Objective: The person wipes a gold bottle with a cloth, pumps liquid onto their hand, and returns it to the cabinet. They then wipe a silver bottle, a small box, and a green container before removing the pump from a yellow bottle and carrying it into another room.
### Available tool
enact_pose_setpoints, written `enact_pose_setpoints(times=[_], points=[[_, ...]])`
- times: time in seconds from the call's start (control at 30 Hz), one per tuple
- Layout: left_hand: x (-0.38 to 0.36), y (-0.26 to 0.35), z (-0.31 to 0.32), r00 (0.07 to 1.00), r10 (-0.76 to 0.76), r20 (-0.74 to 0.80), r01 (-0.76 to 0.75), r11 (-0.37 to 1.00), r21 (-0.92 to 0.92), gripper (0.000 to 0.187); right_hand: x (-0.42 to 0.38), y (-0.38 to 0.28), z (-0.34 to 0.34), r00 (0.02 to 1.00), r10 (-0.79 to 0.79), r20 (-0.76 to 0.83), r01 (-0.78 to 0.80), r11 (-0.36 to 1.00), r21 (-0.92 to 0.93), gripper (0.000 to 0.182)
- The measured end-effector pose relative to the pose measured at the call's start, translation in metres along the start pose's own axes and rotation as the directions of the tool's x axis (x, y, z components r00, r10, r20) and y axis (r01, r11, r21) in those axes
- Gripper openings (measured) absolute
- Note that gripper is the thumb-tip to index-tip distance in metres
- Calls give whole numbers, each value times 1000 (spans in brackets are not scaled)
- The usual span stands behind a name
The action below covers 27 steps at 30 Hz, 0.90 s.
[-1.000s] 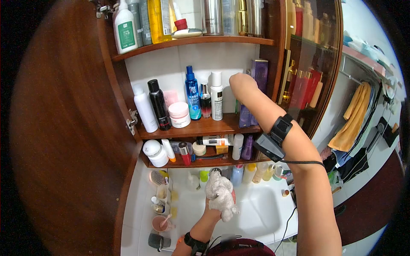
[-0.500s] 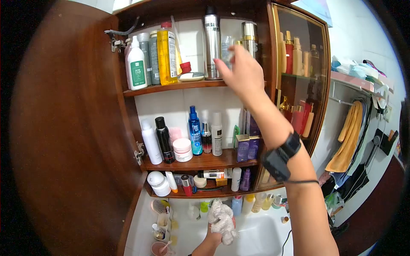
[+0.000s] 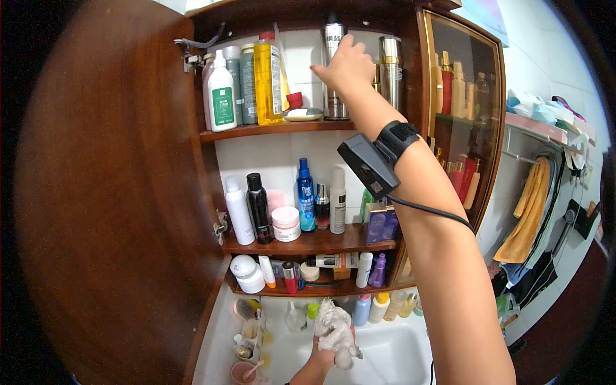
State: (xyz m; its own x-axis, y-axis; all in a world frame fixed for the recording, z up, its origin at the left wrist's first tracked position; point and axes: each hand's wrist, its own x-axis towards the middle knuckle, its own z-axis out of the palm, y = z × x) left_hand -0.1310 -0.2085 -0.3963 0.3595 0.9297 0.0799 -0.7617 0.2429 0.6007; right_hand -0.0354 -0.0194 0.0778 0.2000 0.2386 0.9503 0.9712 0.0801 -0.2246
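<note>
My right hand is raised to the top shelf, right in front of a tall silver spray can. Its thumb sticks out to the left and the fingers are apart; contact with the can cannot be made out. Left of the can lie a soap dish and a yellow bottle with a red cap. A silver and gold bottle stands to its right. Low down, over the sink, my left hand is closed around a crumpled grey-white cloth.
An opened brown cabinet door fills the left side. Bottles and jars crowd the middle shelf and the lower shelf. Below is a white sink with bottles along its back. A glass-fronted cabinet and hanging towels are on the right.
My right hand has moved left and up, from beside the silver spray can to in front of it. The view has shifted slightly. My left hand still holds the cloth.
</note>
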Motion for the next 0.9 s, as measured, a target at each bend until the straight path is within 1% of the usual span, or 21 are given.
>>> enact_pose_setpoints(times=[0.07, 0.13, 0.17, 0.2, 0.23, 0.3, 0.43, 0.53, 0.63, 0.7, 0.73, 0.77, 0.83, 0.87, 0.9], points=[[-1, 3, 2, 1000, -1, 18, 1, 1000, 22, 22, 2, 2, 5, 999, 15, 31, -14, 1000, -19, 83], [-1, 3, -1, 999, -18, 47, 16, 999, 29, 21, 1, 2, 5, 999, 10, 34, -10, 1000, 2, 82], [0, 3, -4, 998, -19, 65, 19, 1000, -10, 21, 2, 2, 4, 999, 8, 32, -8, 1000, 12, 81], [2, 2, -5, 996, -18, 83, 22, 999, -50, 22, 0, 2, 5, 999, -1, -40, 3, 999, 53, 67], [2, 2, -6, 995, -17, 101, 26, 996, -89, 22, 0, 3, 6, 999, -1, -44, 4, 998, 66, 67], [-3, 3, -2, 998, 9, 62, -6, 999, -47, 23, -2, 3, 4, 998, 2, -58, 3, 995, 95, 65], [2, -3, -15, 998, 46, 34, -47, 998, 32, 26, -10, 4, -3, 982, -63, -180, 88, 987, 132, 59], [4, -3, -12, 995, -83, -62, 74, 988, -133, 28, -14, 10, -8, 958, -118, -262, 165, 972, 168, 57], [1, -2, -9, 995, 21, 96, -16, 999, -52, 29, -18, 14, -23, 932, -143, -333, 206, 965, 160, 57], [3, -3, -9, 997, -12, 71, 15, 999, -49, 30, -26, 14, -47, 908, -164, -386, 228, 965, 126, 58], [3, -3, -9, 998, -28, 58, 31, 998, -49, 30, -38, 6, -79, 970, -71, -234, 135, 954, 269, 52], [3, -3, -7, 999, -32, 43, 34, 998, -57, 30, -44, 6, -93, 982, -20, -189, 82, 940, 330, 48], [1, -3, -3, 999, -44, 6, 44, 996, -76, 30, -56, 14, -100, 951, -35, -309, 160, 908, 388, 47], [0, -1, -1, 998, -45, 44, 50, 993, -106, 30, -65, 18, -110, 978, -29, -208, 131, 860, 494, 49], [0, -2, -2, 996, -29, 89, 36, 996, -80, 30, -78, 21, -117, 992, -29, -125, 89, 857, 507, 47]])
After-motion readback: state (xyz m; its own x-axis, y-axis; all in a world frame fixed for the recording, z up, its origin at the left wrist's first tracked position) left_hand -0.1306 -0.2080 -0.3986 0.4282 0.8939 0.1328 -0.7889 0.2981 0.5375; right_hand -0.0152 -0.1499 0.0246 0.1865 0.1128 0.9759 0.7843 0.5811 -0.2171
